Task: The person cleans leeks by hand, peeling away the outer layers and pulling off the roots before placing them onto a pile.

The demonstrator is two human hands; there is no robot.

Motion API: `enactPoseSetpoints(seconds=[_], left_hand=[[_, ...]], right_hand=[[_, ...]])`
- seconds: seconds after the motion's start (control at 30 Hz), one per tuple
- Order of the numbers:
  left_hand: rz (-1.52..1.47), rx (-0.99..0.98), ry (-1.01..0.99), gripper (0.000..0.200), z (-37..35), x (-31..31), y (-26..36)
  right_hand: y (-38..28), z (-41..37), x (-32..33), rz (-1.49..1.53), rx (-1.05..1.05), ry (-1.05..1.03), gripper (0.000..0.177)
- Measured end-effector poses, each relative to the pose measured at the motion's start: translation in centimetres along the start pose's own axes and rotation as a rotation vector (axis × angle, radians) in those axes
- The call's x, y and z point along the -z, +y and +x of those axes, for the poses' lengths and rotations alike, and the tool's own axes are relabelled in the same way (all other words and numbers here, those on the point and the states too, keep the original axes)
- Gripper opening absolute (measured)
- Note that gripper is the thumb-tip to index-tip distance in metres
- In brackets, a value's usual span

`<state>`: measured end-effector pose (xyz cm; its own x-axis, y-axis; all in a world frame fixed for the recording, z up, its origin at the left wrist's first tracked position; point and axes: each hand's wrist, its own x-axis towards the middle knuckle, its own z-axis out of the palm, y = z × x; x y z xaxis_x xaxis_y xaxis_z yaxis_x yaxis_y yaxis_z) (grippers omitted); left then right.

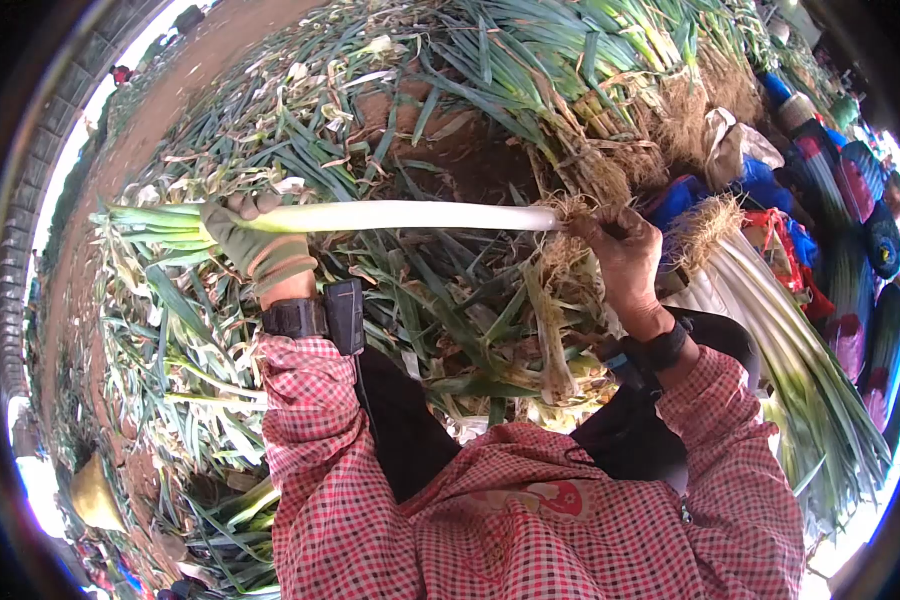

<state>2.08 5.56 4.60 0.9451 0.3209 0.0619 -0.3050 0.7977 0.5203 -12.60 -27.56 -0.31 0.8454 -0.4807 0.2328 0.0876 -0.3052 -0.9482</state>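
Note:
A long leek with a clean white shaft lies level across the view, its cut green end at the left and its roots at the right. My left hand, in a grey-green glove, is closed around it where white turns to green. At the other end my right hand is closed in a pinch at the hairy roots. Below these roots hangs a limp, pale strip of peeled leaf. To the right of my right hand rests a bundle of white-stemmed leeks, roots pointing up.
A big heap of untrimmed leeks with brown roots lies ahead. Discarded leaves cover the ground beneath my hands and to the left. Blue and red bags and colourful cloth stand at the right. A dirt path runs far left.

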Motion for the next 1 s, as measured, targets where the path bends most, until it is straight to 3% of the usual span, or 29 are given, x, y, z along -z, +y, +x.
enactPoseSetpoints(seconds=[0.07, 0.13, 0.23, 0.3, 0.37, 0.4, 0.43, 0.5, 0.53, 0.6, 0.63, 0.77, 0.83, 0.9, 1.0], left_hand=[[-0.134, -0.003, -0.07, 0.03, 1.3, 0.7, 0.4], [-0.138, -0.025, -0.091, 0.029, 1.4, 0.5, 0.4], [-0.171, -0.036, -0.122, 0.028, 1.7, 0.8, 1.3], [-0.199, -0.019, -0.127, 0.027, 1.2, 0.5, 2.0], [-0.218, 0.025, -0.262, 0.03, -0.1, -0.4, 2.5], [-0.284, 0.016, -0.28, 0.027, 0.9, 0.2, 2.7], [-0.282, 0.024, -0.28, 0.027, 0.9, 0.0, 2.7], [-0.29, 0.098, -0.462, 0.025, 0.9, 0.0, 2.6], [-0.31, 0.139, -0.626, 0.025, 1.1, -0.2, 2.4], [-0.33, 0.172, -0.706, 0.025, 0.4, -1.0, 1.5], [-0.353, 0.204, -0.789, 0.025, 0.1, -1.5, 1.2], [-0.367, 0.315, -0.868, 0.028, 0.8, -1.1, 0.5], [-0.389, 0.323, -0.866, 0.029, 0.7, -1.2, 0.6], [-0.408, 0.324, -0.861, 0.03, 0.8, -0.8, 1.0], [-0.369, 0.334, -0.896, 0.03, 1.2, -0.3, 1.4]], right_hand=[[-0.3, -0.1, 0.3, 0.113, -0.079, -0.024, 0.009], [-1.9, -0.2, 1.2, 0.582, -0.531, -0.14, 0.009], [-1.4, 0.5, 3.2, 0.809, -0.677, -0.024, 0.007], [-0.2, 1.7, 4.3, 0.836, -0.666, -0.076, 0.007], [-0.7, 2.1, 3.9, 0.342, -0.387, -0.121, 0.009], [1.2, 2.9, 4.6, -0.142, 0.012, -0.268, 0.019], [1.5, 2.2, 3.3, -0.465, 0.23, -0.098, 0.027], [0.5, 1.2, 1.6, -0.602, 0.545, -0.092, 0.03], [-0.2, 0.3, 0.9, -0.471, 0.517, -0.206, 0.03], [-1.0, -1.1, -0.3, -0.303, 0.525, -0.426, 0.03], [-1.4, -1.5, -1.0, -0.361, 0.609, -0.539, 0.03], [1.3, -2.8, -2.1, -0.393, 0.435, -0.706, 0.028], [1.4, -2.8, -2.2, -0.213, 0.047, -0.92, 0.024], [2.3, -2.8, -2.4, -0.154, 0.13, -0.894, 0.022], [1.5, -2.6, -2.2, -0.168, 0.02, -0.979, 0.021]])
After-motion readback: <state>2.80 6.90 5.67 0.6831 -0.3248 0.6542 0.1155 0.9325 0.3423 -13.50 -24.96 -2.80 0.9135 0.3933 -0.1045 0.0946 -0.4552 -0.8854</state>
